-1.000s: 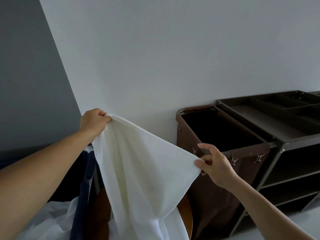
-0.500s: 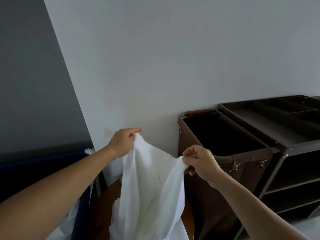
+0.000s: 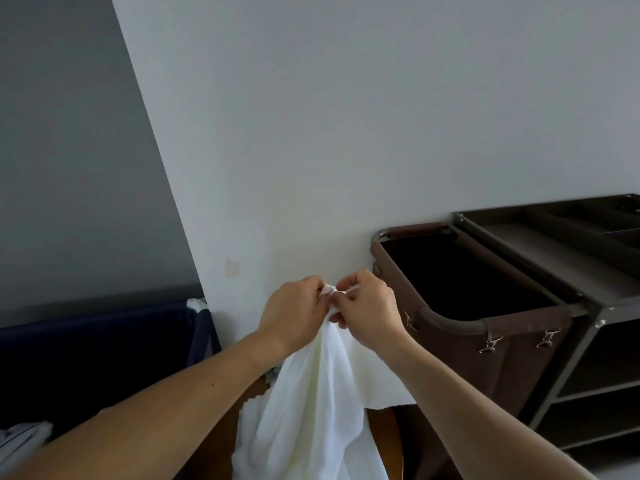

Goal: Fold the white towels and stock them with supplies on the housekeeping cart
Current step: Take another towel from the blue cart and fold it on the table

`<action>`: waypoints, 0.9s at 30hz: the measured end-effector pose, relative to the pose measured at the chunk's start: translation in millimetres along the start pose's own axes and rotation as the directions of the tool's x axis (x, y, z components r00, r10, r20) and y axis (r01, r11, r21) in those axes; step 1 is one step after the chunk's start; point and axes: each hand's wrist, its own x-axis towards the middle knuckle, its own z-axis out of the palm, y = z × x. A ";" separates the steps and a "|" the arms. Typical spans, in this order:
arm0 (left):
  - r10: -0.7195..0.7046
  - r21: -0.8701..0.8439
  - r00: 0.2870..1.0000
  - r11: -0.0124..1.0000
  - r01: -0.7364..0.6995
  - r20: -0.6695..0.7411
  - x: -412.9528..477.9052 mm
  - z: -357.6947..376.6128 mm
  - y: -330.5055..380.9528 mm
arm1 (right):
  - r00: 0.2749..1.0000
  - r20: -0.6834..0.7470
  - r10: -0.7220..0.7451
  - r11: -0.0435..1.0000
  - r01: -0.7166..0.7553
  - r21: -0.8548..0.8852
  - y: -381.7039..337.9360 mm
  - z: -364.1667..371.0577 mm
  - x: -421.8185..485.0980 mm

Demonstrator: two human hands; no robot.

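Observation:
A white towel (image 3: 311, 410) hangs folded in half lengthwise in front of me. My left hand (image 3: 294, 311) and my right hand (image 3: 367, 308) meet at its top, each pinching a corner, knuckles almost touching. The towel's lower end drops out of view at the bottom edge. To the right stands the dark housekeeping cart (image 3: 561, 258) with a divided top tray and open shelves below. A brown laundry bag (image 3: 460, 327) hangs on the cart's near end, its mouth open and dark inside.
A white wall fills the back. A dark blue bin (image 3: 104, 348) stands at the left with striped cloth (image 3: 20, 441) near its lower corner. A brown wooden surface (image 3: 384, 445) shows under the hanging towel.
My hands have come together from wide apart, bringing the towel's two top corners to meet. The towel went from spread out to hanging doubled.

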 end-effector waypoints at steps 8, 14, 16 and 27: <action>0.092 0.107 0.983 0.988 -0.109 0.156 -16.5 11.4 -4.6 | 0.989 0.107 0.099 0.994 -0.103 0.028 -4.3 -2.7 3.2; 0.188 0.217 0.972 0.952 -0.216 0.142 -21.4 15.2 -20.3 | 0.943 0.332 -0.019 0.952 0.118 -0.283 -4.9 -7.4 -5.1; 0.243 0.154 0.967 0.955 -0.252 0.075 -21.5 12.5 -23.5 | 0.925 0.372 -0.078 0.892 0.232 -0.389 -3.3 -9.4 -3.9; -0.274 -0.375 0.947 0.906 0.195 -0.167 23.4 -43.0 -39.4 | 0.943 0.302 -0.141 0.831 0.279 -0.482 117.0 -56.9 -5.0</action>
